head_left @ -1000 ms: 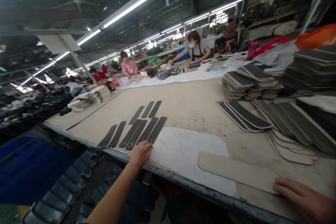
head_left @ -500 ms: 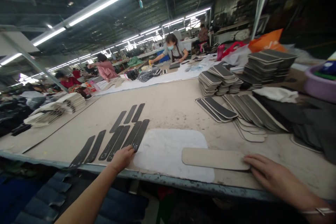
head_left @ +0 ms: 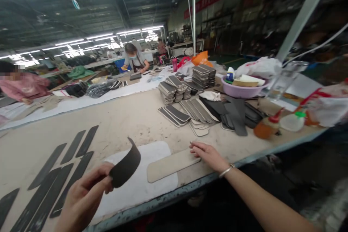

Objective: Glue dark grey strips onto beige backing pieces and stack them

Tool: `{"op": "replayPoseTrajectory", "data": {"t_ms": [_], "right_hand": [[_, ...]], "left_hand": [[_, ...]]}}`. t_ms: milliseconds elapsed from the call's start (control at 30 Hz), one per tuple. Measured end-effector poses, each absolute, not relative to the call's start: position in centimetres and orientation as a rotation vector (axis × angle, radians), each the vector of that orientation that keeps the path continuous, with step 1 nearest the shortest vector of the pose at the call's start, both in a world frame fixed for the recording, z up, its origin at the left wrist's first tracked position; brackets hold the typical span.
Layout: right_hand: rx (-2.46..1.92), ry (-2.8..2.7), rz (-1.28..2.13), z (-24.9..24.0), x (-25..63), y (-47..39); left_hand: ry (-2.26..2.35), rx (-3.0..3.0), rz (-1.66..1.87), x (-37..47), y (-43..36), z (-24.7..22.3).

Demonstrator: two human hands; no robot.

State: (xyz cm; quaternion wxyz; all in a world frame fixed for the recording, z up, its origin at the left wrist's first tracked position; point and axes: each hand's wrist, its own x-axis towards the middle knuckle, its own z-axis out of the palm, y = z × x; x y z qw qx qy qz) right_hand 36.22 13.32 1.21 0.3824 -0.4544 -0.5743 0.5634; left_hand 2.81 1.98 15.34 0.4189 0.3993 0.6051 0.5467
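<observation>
My left hand point(head_left: 88, 192) pinches one end of a dark, flexible strip point(head_left: 126, 165), which curves upward above the white sheet point(head_left: 116, 201). A beige strip point(head_left: 170, 165) with a dark edge and rounded corners lies partly on that sheet. At its right end rests my right hand point(head_left: 208, 156), fingers stretched out and their tips at the strip; whether they press on it I cannot tell. Several more dark strips point(head_left: 72, 146) lie in slanted rows on the table to the left, some partly behind my left hand.
Stacks of light-edged dark pieces point(head_left: 167, 92) stand toward the back, with fanned pieces point(head_left: 199, 110) before them. Farther right are a purple basin point(head_left: 239, 90), a bottle of amber liquid point(head_left: 263, 128) and a green-capped bottle point(head_left: 292, 122). Co-workers point(head_left: 136, 59) work across the table.
My left hand has lifted a dark strip off the row and brought it toward the beige strip. My right hand stays at the beige strip's end. The view has swung right.
</observation>
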Motion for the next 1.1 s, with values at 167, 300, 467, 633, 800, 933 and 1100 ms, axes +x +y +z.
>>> {"op": "replayPoseTrajectory", "data": {"t_ms": [167, 300, 467, 633, 800, 933, 1100], "right_hand": [[-1.07, -1.097, 1.848, 1.2, 35.8, 13.2], [-1.087, -1.05, 1.89, 1.4, 36.2, 13.5], [-1.116, -0.961, 1.885, 1.5, 36.1, 14.2], [-1.101, -0.977, 1.922, 2.0, 35.9, 14.7], [-1.234, -1.012, 1.802, 2.0, 36.3, 14.8], [-1.208, -1.03, 1.896, 1.3, 35.6, 14.6], [-1.161, -1.081, 1.977, 0.7, 34.5, 14.4]], "left_hand": [[1.326, 0.858, 1.3, 6.2, 3.5, 13.2], [1.322, 0.742, 1.206, 6.9, 4.0, 11.6], [1.224, 0.714, 1.142, 6.9, 4.3, 10.4], [1.225, 0.7, 1.11, 6.2, 4.7, 9.0], [1.171, 0.653, 1.108, 5.8, 4.7, 8.1], [1.083, 0.646, 1.122, 6.3, 4.5, 8.7], [1.05, 0.612, 1.147, 7.4, 4.8, 10.2]]}}
